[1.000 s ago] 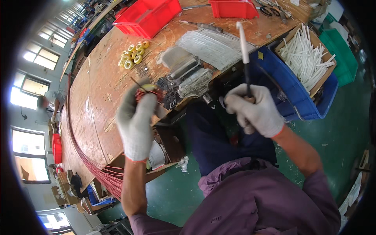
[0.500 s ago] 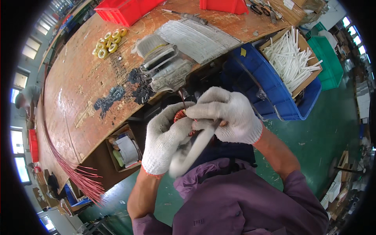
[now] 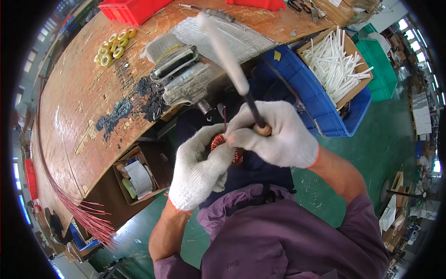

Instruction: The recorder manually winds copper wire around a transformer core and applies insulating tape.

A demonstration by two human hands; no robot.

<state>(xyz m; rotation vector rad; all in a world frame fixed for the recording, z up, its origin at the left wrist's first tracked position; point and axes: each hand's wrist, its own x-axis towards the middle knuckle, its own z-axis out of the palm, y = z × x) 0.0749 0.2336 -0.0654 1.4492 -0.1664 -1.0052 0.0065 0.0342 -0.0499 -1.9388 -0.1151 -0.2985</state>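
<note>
My left hand (image 3: pixel 197 169), in a white knit glove with an orange cuff, is closed around a small ring-shaped coil (image 3: pixel 217 141) wound with reddish copper wire. A thin dark wire end (image 3: pixel 225 115) stands up from the coil. My right hand (image 3: pixel 290 135), gloved alike, is closed on a stick-like tool (image 3: pixel 227 60) with a long white part, a dark section and a rounded brown end. The white part points up and away over the bench, blurred by motion. My right fingertips meet the coil's edge beside my left thumb. The gloves hide much of the coil.
A metal fixture (image 3: pixel 179 74) sits at the bench edge, by black residue (image 3: pixel 114 116). Yellowish tape rolls (image 3: pixel 106 59) and a red bin (image 3: pixel 134 11) lie beyond. Right are a blue bin (image 3: pixel 320 111) and a carton of white tubes (image 3: pixel 332 65); left, red wires (image 3: pixel 88 218).
The tool's white part has swung from hanging down toward my body to pointing up over the bench. My right hand has turned with it. My left hand keeps hold of the coil.
</note>
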